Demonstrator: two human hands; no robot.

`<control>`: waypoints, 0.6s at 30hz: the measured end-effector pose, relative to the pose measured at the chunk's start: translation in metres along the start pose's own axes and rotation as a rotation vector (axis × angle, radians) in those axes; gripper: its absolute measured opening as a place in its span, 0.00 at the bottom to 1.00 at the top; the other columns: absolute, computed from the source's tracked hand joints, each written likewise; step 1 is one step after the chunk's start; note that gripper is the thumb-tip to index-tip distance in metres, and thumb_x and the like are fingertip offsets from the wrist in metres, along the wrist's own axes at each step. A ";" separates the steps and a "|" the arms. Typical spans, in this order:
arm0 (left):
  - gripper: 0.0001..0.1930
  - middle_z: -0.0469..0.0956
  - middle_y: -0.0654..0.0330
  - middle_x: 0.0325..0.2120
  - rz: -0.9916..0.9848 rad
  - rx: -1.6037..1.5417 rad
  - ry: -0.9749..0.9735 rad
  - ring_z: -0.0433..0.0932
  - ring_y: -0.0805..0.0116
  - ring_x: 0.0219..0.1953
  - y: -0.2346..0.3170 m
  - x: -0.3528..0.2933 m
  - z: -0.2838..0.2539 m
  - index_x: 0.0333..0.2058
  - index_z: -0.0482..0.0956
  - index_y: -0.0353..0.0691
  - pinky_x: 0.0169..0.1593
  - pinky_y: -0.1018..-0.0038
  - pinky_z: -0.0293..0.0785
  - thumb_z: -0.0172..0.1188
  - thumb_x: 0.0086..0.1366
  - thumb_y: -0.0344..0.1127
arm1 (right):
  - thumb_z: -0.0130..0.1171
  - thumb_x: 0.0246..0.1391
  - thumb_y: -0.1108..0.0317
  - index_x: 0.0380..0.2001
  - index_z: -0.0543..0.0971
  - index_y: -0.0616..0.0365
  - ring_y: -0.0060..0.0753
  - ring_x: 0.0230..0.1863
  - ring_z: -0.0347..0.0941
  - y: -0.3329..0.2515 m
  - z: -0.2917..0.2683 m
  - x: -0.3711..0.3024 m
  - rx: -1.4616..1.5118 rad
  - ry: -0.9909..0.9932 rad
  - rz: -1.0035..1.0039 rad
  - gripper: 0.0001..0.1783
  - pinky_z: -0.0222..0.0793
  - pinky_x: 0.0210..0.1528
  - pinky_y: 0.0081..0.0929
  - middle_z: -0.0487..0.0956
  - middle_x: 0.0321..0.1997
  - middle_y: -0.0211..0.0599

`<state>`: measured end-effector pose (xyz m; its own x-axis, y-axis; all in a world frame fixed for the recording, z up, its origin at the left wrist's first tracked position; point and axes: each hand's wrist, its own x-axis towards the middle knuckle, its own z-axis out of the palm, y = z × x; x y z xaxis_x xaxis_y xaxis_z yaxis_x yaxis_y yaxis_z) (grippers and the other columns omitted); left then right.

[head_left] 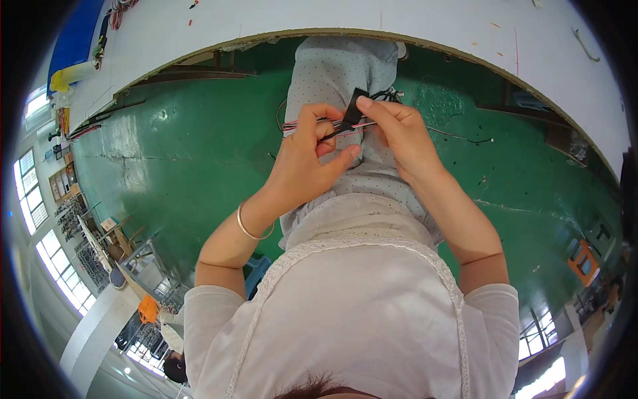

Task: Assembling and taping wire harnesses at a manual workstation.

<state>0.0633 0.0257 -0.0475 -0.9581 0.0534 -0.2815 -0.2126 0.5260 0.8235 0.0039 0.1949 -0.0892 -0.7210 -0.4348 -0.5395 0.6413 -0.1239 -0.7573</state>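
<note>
Above my lap, my right hand [409, 136] pinches a flat black strip [355, 110], perhaps tape, between thumb and fingers. The strip slants down toward a thin black cable [330, 136]. My left hand [306, 149] curls its fingers around that cable, with its thumb stretched out below. Several thin red, white and dark wires [290, 126] run behind my left fingers and across to the right hand. A coil of black cable ends [387, 97] shows just beyond my right hand. Where the strip meets the wires is partly hidden by my fingers.
A white table [425, 20] with a rough curved edge lies ahead, with a yellow item [66, 76], a blue sheet [74, 40] and red wires [121, 12] at its left. A loose wire [458, 135] reaches right over the green floor [179, 153]. An orange stool [583, 263] stands at right.
</note>
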 end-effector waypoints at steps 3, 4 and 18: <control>0.18 0.54 0.72 0.18 -0.109 -0.379 -0.067 0.51 0.80 0.20 -0.009 0.003 0.001 0.46 0.67 0.37 0.25 0.79 0.52 0.62 0.59 0.27 | 0.61 0.59 0.56 0.32 0.85 0.55 0.10 0.24 0.55 0.003 -0.003 0.000 0.065 0.035 -0.015 0.14 0.49 0.26 0.17 0.71 0.20 0.17; 0.18 0.54 0.72 0.18 -0.110 -0.378 -0.064 0.51 0.80 0.20 -0.011 0.005 -0.003 0.46 0.67 0.37 0.25 0.79 0.52 0.62 0.59 0.27 | 0.61 0.60 0.57 0.33 0.86 0.56 0.11 0.25 0.57 0.003 -0.006 -0.002 0.033 -0.040 -0.090 0.14 0.51 0.28 0.16 0.72 0.22 0.18; 0.11 0.65 0.68 0.17 0.041 0.038 -0.193 0.61 0.82 0.19 0.002 0.017 -0.007 0.25 0.76 0.37 0.23 0.79 0.58 0.68 0.60 0.33 | 0.54 0.65 0.54 0.27 0.79 0.60 0.14 0.27 0.63 -0.014 -0.026 -0.008 -0.611 -0.120 -0.103 0.20 0.58 0.30 0.18 0.72 0.24 0.22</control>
<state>0.0449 0.0214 -0.0476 -0.9105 0.2354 -0.3401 -0.1629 0.5518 0.8179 -0.0059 0.2238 -0.0838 -0.7143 -0.5489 -0.4341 0.2785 0.3461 -0.8959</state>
